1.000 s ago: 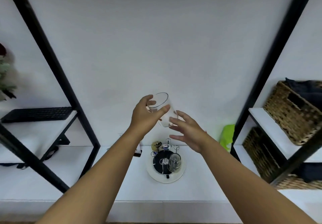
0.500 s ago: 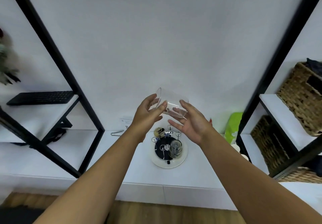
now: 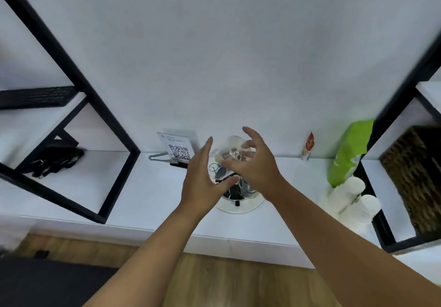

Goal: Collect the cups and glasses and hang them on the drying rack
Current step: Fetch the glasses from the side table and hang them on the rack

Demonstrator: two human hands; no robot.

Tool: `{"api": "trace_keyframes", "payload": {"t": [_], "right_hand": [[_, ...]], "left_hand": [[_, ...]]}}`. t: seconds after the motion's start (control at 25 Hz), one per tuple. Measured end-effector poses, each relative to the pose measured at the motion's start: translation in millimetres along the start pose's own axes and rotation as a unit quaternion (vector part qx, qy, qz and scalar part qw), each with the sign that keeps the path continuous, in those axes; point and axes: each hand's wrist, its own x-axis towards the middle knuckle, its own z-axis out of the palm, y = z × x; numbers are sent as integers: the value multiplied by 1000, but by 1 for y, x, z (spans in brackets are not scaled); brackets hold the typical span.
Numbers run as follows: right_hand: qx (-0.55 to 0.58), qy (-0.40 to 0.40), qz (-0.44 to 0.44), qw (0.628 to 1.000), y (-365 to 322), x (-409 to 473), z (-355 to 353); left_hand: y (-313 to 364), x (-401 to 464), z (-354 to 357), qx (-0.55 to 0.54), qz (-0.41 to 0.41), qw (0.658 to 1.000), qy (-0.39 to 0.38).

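Note:
A clear glass [image 3: 236,149] is tilted on its side just above the drying rack [image 3: 239,207], a round white base with a dark centre and thin wire pegs. My right hand [image 3: 256,167] grips the glass from the right, with fingers curled over its wall. My left hand [image 3: 202,181] is beside it on the left, fingers spread and straight, holding nothing. Another glass [image 3: 248,186] hangs on the rack, partly hidden by my right hand. Both hands cover most of the rack's pegs.
White cups [image 3: 355,199] stand at the right by a green bag [image 3: 347,156]. A QR sign [image 3: 178,148] and a red tube [image 3: 309,145] lean on the wall. Black shelf frames [image 3: 114,120] flank the counter, and a wicker basket [image 3: 415,173] sits at the right.
The glass has come down from chest height to just over the rack. My left hand has let go of it and my right hand now holds it. The view has tilted downward.

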Motion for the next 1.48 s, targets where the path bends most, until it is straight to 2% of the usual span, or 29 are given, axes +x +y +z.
{"api": "trace_keyframes", "payload": {"t": [0.2,0.28,0.48,0.76,1.08,1.48], "right_hand": [[-76,13,-52,996,42,3,28],[-92,-8,-56,994,54,6,26],[-157,-79,-58,983,87,6,-2],[-267,-25,-43,962,141,18,-21],[-300,-25,-22,953,166,38,-8],[-339,-10,-39,940,180,54,1]], "left_hand": [[-36,8,40,-13,-13,999,40],[-50,9,50,-11,-10,998,60],[-88,3,67,-60,-28,996,57],[-123,13,89,-114,-60,990,62],[-139,25,100,-124,-58,989,51],[-164,29,107,-102,-67,992,25]]}}
